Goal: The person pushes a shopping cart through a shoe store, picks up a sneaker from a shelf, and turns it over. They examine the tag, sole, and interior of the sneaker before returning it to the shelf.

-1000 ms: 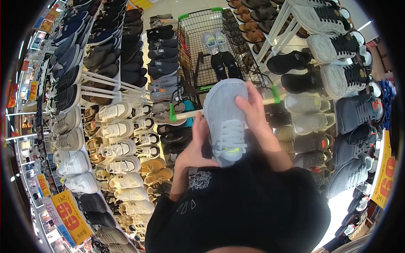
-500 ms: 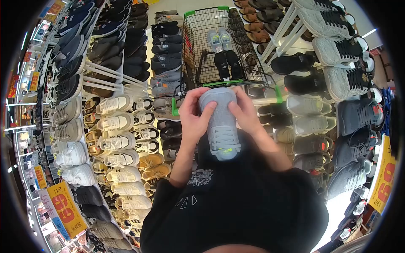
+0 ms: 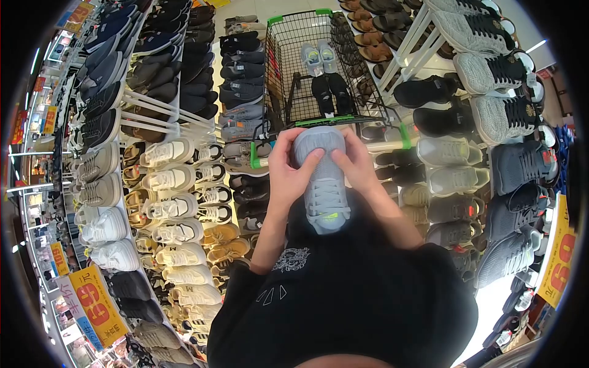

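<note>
A light grey lace-up sneaker (image 3: 327, 190) is held between both hands in front of my chest, its toe pointing away from me and its heel close to my shirt. My left hand (image 3: 292, 161) grips the left side of the toe, thumb pressed on the upper. From the right side, my right hand (image 3: 356, 162) holds the same toe area, its thumb also on top. The fingers under the shoe are hidden. A yellow-green mark shows on the tongue. Just beyond the hands stands a black wire shopping cart (image 3: 288, 37) with green corners.
In the cart lie a grey pair of sneakers (image 3: 319, 58) and a black pair of shoes (image 3: 331, 95). Shelves of shoes line both sides, with cream sneakers (image 3: 169, 178) at left and dark grey sneakers (image 3: 521, 168) at right. A yellow price sign (image 3: 95, 306) hangs lower left.
My left thumb has slid rightward across the toe, nearer the right thumb. The sneaker has shifted slightly, still in both hands. The cart has stayed in place.
</note>
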Action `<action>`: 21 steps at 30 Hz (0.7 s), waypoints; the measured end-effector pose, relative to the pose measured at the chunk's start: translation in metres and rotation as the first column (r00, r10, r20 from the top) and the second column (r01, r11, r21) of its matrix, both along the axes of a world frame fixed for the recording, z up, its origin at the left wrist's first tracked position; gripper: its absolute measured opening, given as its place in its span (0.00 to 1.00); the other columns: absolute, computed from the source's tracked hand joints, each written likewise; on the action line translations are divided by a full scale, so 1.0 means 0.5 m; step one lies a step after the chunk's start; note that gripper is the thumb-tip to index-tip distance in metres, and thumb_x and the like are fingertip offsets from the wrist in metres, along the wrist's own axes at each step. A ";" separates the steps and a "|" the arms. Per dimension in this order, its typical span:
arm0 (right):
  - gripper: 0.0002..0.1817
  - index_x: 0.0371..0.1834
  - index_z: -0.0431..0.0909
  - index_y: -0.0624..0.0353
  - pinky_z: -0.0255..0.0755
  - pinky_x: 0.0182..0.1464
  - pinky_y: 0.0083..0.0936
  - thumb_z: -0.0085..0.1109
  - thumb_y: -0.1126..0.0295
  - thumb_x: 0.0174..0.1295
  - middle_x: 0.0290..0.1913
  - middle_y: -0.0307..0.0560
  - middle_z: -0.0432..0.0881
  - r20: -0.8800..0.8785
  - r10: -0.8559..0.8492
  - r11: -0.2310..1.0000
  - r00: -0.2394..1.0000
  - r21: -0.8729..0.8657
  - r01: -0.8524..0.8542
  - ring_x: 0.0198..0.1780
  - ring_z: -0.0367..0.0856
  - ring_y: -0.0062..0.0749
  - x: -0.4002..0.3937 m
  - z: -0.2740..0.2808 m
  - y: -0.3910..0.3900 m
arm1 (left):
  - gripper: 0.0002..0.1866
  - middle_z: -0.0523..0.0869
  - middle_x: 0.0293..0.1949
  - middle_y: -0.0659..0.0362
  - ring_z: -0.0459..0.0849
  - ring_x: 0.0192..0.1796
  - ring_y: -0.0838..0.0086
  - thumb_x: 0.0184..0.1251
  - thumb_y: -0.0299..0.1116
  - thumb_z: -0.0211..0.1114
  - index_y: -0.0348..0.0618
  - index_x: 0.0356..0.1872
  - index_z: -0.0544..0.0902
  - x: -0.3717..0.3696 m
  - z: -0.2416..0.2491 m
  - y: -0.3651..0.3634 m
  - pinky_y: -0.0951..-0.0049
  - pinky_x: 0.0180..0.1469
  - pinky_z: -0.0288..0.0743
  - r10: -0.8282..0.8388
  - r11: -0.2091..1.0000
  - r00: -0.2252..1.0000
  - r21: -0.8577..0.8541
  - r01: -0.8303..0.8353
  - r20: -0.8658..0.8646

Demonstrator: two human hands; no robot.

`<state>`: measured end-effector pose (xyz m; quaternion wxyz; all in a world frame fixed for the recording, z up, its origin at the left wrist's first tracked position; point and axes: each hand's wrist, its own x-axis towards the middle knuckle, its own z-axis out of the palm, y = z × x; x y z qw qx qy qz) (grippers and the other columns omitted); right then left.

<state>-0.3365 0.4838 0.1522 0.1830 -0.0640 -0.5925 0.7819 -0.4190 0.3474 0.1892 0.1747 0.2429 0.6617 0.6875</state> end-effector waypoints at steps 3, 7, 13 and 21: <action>0.19 0.51 0.71 0.64 0.69 0.46 0.18 0.61 0.62 0.65 0.42 0.40 0.77 -0.019 0.000 0.999 1.000 0.043 0.001 0.43 0.73 0.18 -0.004 0.008 0.000 | 0.23 0.81 0.47 0.57 0.79 0.49 0.75 0.57 0.25 0.71 0.35 0.53 0.74 -0.001 -0.001 -0.005 0.74 0.54 0.72 0.025 1.000 0.999 0.007 -0.025 -0.034; 0.20 0.52 0.71 0.64 0.69 0.49 0.19 0.62 0.63 0.65 0.44 0.41 0.78 0.025 0.023 0.996 0.999 0.085 -0.025 0.45 0.73 0.19 -0.007 -0.004 0.011 | 0.23 0.81 0.48 0.56 0.79 0.51 0.74 0.59 0.25 0.69 0.34 0.54 0.73 -0.009 -0.010 -0.014 0.74 0.55 0.72 -0.023 0.999 1.000 0.046 0.024 -0.019; 0.22 0.56 0.70 0.63 0.70 0.53 0.23 0.63 0.65 0.64 0.48 0.43 0.78 0.000 0.030 0.999 1.000 -0.040 -0.030 0.49 0.75 0.22 -0.001 0.013 -0.001 | 0.22 0.81 0.49 0.55 0.79 0.52 0.74 0.62 0.23 0.66 0.32 0.56 0.72 0.004 -0.020 -0.017 0.74 0.56 0.72 0.025 0.997 0.999 0.069 -0.028 0.036; 0.24 0.59 0.68 0.65 0.69 0.56 0.25 0.63 0.66 0.64 0.50 0.44 0.77 0.089 0.015 0.997 0.996 -0.076 -0.008 0.52 0.75 0.24 0.010 0.008 0.015 | 0.22 0.82 0.48 0.55 0.80 0.51 0.74 0.61 0.23 0.67 0.33 0.56 0.73 -0.014 -0.019 -0.010 0.75 0.55 0.72 -0.044 0.999 0.998 0.033 0.043 0.045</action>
